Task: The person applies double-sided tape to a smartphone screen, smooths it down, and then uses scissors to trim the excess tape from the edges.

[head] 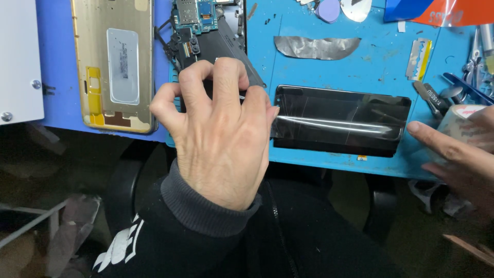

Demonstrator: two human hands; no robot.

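Taped black phone screen (342, 121), flat on mat

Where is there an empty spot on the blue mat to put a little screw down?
Bare blue mat lies between the grey foil strip and the black screen. It gets crowded at the right edge by the tweezers and right hand, and under the left hand.

On my blue work mat (329, 67): gold phone back frame (114, 64), upper left; opened phone with exposed circuit board (198, 15); strip of grey foil (316, 47); razor blade (420, 59); purple pick (328, 10); white panel (18, 59) at my far left.
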